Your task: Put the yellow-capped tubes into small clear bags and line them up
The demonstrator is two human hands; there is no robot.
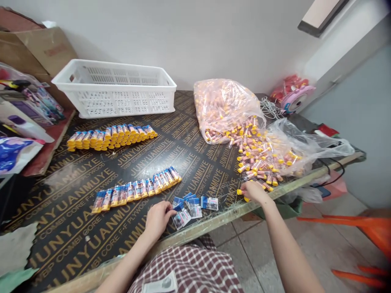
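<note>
My left hand (158, 219) rests at the table's front edge, its thumb and forefinger pinched at the near corner of a small printed label (181, 219). More blue-and-clear labels (195, 206) lie overlapped beside it, one of them a little apart to the right. My right hand (255, 192) is closed at the near edge of the loose heap, with a small yellow-capped tube (240, 191) in its fingers. The heap of pink tubes with yellow caps (255, 156) spreads behind that hand. A row of labelled tubes (138, 189) lies side by side left of centre.
A stacked batch of labelled tubes (111, 136) lies before a white plastic basket (128, 101). A clear bag of tubes (224, 103) sits at the back, another plastic bag (305, 142) at right. Also there: a pink fan (296, 99), cardboard box (45, 49), orange chair (372, 232).
</note>
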